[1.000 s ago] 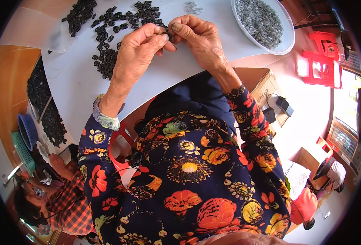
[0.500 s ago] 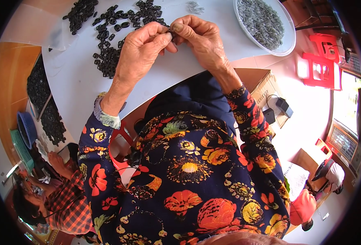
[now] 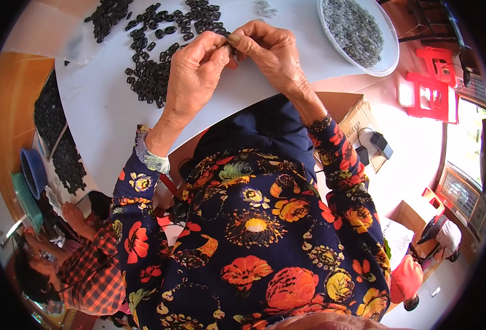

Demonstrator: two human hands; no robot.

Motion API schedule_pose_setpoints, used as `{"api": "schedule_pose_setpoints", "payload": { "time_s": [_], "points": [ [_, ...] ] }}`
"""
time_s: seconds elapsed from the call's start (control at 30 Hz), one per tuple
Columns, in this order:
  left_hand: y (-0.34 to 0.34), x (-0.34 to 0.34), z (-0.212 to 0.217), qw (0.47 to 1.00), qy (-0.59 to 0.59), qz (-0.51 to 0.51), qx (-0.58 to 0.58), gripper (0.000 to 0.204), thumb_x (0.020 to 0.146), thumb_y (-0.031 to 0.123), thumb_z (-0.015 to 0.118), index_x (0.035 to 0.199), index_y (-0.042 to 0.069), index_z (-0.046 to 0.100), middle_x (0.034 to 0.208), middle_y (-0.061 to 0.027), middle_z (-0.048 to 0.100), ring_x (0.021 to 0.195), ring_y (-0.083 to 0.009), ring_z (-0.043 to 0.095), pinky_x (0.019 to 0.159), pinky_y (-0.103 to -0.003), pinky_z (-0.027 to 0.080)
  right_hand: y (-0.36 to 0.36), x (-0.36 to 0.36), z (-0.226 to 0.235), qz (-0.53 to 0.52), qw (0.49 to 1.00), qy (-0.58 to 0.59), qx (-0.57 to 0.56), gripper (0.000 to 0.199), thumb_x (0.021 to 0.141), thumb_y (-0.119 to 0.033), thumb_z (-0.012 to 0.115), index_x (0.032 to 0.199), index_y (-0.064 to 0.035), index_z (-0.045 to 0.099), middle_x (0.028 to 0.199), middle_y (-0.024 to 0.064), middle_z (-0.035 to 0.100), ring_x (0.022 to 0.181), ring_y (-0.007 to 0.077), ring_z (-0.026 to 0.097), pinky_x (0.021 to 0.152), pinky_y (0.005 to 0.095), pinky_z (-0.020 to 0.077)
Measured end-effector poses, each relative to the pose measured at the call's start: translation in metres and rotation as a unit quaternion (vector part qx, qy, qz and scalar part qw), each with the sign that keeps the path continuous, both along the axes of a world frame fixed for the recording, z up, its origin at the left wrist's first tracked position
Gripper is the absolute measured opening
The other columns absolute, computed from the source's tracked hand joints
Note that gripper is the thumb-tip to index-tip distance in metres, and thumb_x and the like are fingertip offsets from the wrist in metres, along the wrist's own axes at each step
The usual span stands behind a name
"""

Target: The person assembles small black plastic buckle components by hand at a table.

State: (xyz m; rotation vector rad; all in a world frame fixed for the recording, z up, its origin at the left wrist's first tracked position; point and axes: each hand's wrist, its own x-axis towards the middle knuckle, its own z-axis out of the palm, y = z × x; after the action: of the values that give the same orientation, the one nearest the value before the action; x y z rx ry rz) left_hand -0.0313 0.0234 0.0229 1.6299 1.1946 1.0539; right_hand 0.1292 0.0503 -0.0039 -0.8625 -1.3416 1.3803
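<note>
Over the pale desk (image 3: 103, 110), in the head view, the person's two hands meet fingertip to fingertip. The left hand (image 3: 194, 72) is closed in a pinch, thumb against curled fingers, on a small dark piece (image 3: 230, 48); the right hand (image 3: 271, 56) comes in from the other side, its thumb and forefinger pinched at the same piece. Fingers hide most of it, so I cannot tell whether it is one part or two together. Gripping it from both sides probably steadies something so small, and the raised position lifts it clear of the loose parts.

Just beyond the left hand lies a spread of black pieces (image 3: 148, 82), partly behind the fingers; its thin scatter likely lets single pieces be reached easily. A denser black pile (image 3: 106, 21) sits farther left, near a translucent sheet (image 3: 48, 33). On the right, a round white tray (image 3: 387, 70) holds many clear pieces (image 3: 354, 34), its rim presumably there to stop them from scattering. A little heap of similar clear bits (image 3: 265, 9) lies on the desk beyond the right hand, apart from the tray, perhaps set out for easier picking.
</note>
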Motion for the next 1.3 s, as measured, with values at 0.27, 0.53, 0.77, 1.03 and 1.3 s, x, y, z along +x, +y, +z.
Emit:
{"api": "schedule_pose_setpoints", "payload": {
  "time_s": [0.27, 0.53, 0.77, 1.03, 1.3],
  "points": [
    [-0.003, 0.004, -0.004, 0.998, -0.031, 0.030, 0.036, 0.006, 0.088, 0.005, 0.054, 0.091, 0.001, 0.058, 0.068, 0.0028, 0.056, 0.060, -0.0013, 0.044, 0.054, -0.018, 0.039, -0.004, -0.001, 0.006, 0.001, 1.000, -0.007, -0.011, 0.018, 0.090, -0.016, 0.062, 0.086, 0.0021, 0.064, 0.069, 0.0016, 0.062, 0.065, 0.0065, 0.055, 0.061, 0.0215, 0.0470],
    [0.006, -0.012, -0.003, 0.987, -0.121, -0.044, -0.099, 0.013, 0.090, 0.010, 0.053, 0.094, 0.001, 0.060, 0.075, -0.0031, 0.065, 0.068, -0.0067, 0.056, 0.065, -0.022, 0.047, 0.001, 0.004, 0.005, 0.016, 0.999, 0.037, -0.023, 0.019, 0.090, -0.018, 0.062, 0.087, 0.0005, 0.065, 0.070, 0.0006, 0.061, 0.065, 0.0065, 0.054, 0.063, 0.0209, 0.0466],
    [0.005, -0.008, -0.009, 0.978, -0.160, -0.063, -0.119, 0.013, 0.090, 0.011, 0.053, 0.094, 0.001, 0.061, 0.076, -0.0031, 0.066, 0.068, -0.0064, 0.057, 0.065, -0.021, 0.046, 0.000, 0.005, 0.001, 0.019, 0.998, -0.051, 0.020, 0.018, 0.088, -0.018, 0.063, 0.087, -0.0005, 0.066, 0.072, 0.0002, 0.062, 0.066, 0.0063, 0.055, 0.062, 0.0216, 0.0464],
    [0.003, -0.002, -0.005, 0.997, -0.057, -0.003, -0.059, 0.012, 0.089, 0.011, 0.054, 0.092, 0.001, 0.061, 0.074, -0.0021, 0.065, 0.064, -0.0050, 0.054, 0.062, -0.021, 0.046, 0.002, 0.006, 0.004, 0.017, 0.998, -0.064, 0.018, 0.019, 0.090, -0.019, 0.062, 0.089, -0.0003, 0.065, 0.071, 0.0003, 0.061, 0.065, 0.0059, 0.054, 0.061, 0.0213, 0.0463],
    [0.007, -0.006, -0.009, 0.988, -0.121, -0.032, -0.092, 0.012, 0.090, 0.010, 0.055, 0.096, 0.002, 0.060, 0.076, -0.0040, 0.067, 0.065, -0.0050, 0.054, 0.066, -0.020, 0.046, 0.005, 0.008, -0.003, 0.026, 1.000, -0.007, 0.014, 0.018, 0.090, -0.017, 0.062, 0.089, 0.0015, 0.065, 0.075, 0.0004, 0.062, 0.066, 0.0065, 0.054, 0.062, 0.0219, 0.0470]
  ]
}}
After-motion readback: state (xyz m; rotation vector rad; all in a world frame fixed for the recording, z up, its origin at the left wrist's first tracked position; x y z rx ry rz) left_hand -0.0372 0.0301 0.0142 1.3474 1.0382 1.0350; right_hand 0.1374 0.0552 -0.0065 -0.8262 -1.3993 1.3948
